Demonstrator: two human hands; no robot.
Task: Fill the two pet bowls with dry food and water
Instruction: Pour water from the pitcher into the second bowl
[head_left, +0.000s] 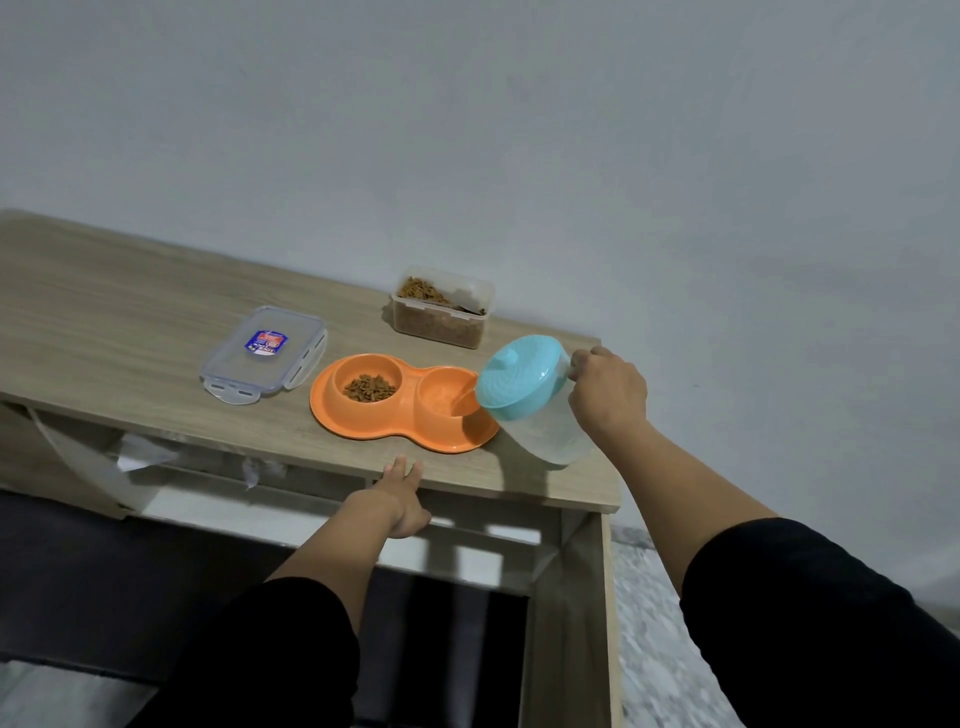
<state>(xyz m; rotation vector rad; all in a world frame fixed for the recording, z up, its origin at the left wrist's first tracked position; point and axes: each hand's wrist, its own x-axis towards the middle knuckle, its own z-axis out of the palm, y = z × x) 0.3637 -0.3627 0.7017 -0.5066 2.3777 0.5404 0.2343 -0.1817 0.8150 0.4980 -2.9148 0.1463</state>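
Counter fills frame's left and centre. Orange double bowl at centre: left well has kibble, right well under the tilted jug, pouring water. Right hand grip wraps the jug handle; left hand, fingers straight, braces on the counter edge.

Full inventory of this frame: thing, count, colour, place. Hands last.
double pet bowl: 1, orange, near the table's front edge; left well holds kibble, right well is receiving water
kibble: small brown pile, in the left well
water jug: 1, clear with turquoise lid, tilted over the right well
food container: 1, clear, open, filled with brown kibble, at the back by the wall
container lid: 1, clear with blue label, flat, left of the bowl
table: 1, light wood
left hand: 1, fingers resting on the table's front edge
right hand: 1, grips the jug's handle
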